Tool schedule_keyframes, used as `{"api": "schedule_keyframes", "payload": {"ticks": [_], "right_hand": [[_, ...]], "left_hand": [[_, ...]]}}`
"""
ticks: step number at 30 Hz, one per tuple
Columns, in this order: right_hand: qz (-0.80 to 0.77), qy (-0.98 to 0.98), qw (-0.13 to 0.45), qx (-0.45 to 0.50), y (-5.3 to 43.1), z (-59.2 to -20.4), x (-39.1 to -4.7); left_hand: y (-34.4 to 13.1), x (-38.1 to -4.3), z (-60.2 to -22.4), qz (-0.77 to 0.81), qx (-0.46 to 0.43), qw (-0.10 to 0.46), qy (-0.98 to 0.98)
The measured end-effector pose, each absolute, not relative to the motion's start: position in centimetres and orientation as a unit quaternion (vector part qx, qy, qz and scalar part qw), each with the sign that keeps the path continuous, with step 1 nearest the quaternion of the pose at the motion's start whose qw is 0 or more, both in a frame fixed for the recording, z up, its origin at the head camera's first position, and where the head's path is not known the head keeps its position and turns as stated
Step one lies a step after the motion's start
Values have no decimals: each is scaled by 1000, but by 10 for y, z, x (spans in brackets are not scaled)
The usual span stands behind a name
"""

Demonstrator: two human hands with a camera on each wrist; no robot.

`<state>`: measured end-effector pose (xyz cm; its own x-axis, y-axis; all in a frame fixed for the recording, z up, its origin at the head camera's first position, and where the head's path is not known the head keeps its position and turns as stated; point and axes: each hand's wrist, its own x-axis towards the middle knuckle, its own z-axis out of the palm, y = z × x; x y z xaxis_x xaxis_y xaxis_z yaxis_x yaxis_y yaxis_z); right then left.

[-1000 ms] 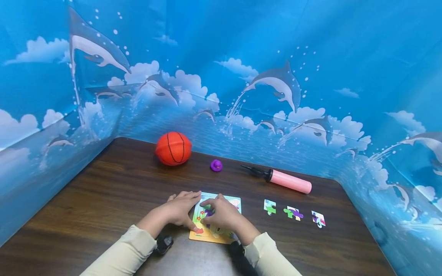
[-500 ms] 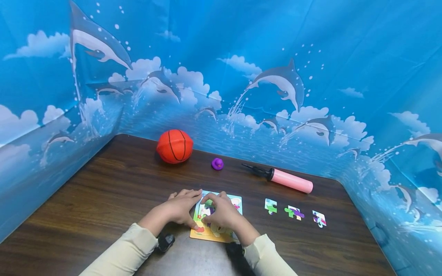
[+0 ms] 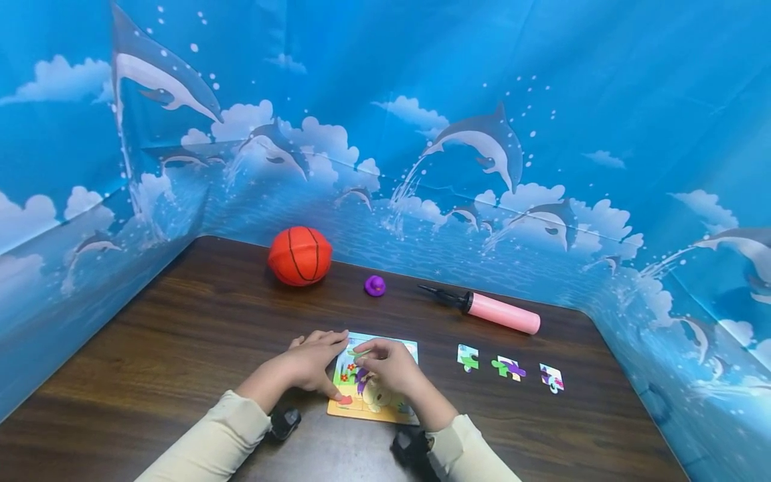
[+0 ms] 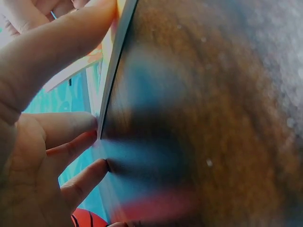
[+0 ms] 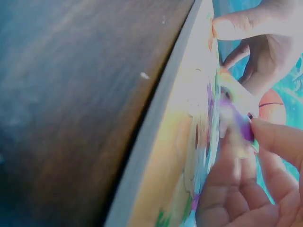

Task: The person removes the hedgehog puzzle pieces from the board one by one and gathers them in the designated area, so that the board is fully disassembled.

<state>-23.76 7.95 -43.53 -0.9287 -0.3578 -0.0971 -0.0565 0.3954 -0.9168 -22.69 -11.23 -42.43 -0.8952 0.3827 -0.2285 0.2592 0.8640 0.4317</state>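
A puzzle piece (image 5: 242,124) is pinched between the thumb and fingers of the right hand (image 3: 391,368); it is tilted and partly blurred in the right wrist view, with purple showing on it. It is over the upper left part of the puzzle board (image 3: 355,412), just under those fingertips; whether its lower edge touches the board cannot be told.

The board lies flat beneath the right hand's fingers, its picture showing red flowers, a purple patch and an orange lower border. The left hand (image 3: 307,368) rests along the board's left side, grasping nothing: its fingers are extended and spread, the thumb on the lower left near a red shape, the other fingertips by the upper left corner.

To the right of the right hand's fingers, well apart from them, three loose pieces lie in a row: a green-and-white piece (image 3: 468,359) nearest, then a green-and-purple piece (image 3: 510,368), then a white piece with purple and pink (image 3: 551,378). Beyond the fingers of both hands are a red ball (image 3: 300,256) on the left, a purple duck (image 3: 375,286) and a pink pump (image 3: 502,313) on the right, all on the brown desk (image 3: 150,375). Behind them hangs a blue dolphin curtain (image 3: 361,80).
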Motion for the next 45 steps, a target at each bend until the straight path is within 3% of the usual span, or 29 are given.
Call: {"api": "schedule_keyframes", "payload": {"ticks": [11,24,33,45], "right_hand": [[-605,780,160,-15,141,-437,-238],[-534,839,102,28,241,-440,-219],[-469,880,47,61,248,-443,-218],[-337,941,8,34,242,-433,-221]], "left_hand": [[-112,-231,-430,207,168,157,951],[-116,-229,-424,211,168,161,949],[-115,-230,-425,210,172,164,948],[-115,-232,-425,206,171,171,948]]}}
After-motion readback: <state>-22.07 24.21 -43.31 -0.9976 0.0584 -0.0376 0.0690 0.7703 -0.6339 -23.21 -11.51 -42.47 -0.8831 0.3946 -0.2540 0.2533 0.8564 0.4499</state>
